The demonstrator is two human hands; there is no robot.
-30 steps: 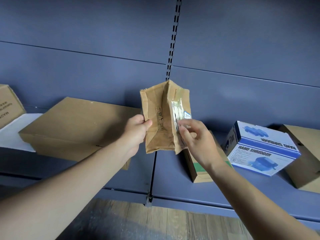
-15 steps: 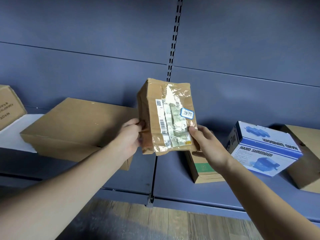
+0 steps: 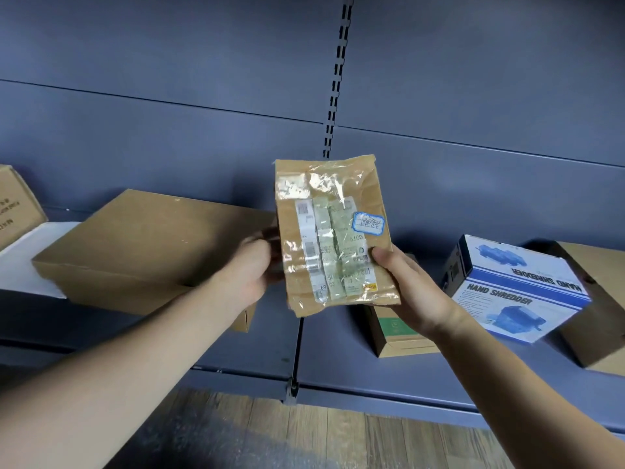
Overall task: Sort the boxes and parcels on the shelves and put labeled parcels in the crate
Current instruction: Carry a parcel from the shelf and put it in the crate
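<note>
Holding a flat, creased, tape-glossed cardboard parcel: left grip and right grip.

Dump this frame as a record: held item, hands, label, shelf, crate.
held: brown parcel, upright
left: left hand grips its left edge
right: right hand grips its lower right, thumb on front
label: shipping label faces camera under clear tape; blue-bordered sticker beside it
on shelf: flat brown box, Hand Shredder box, green-marked box
crate: not in view

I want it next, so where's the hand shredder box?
Head view, right side: the hand shredder box sits on the shelf, between a small green-marked carton and a brown box.
</note>
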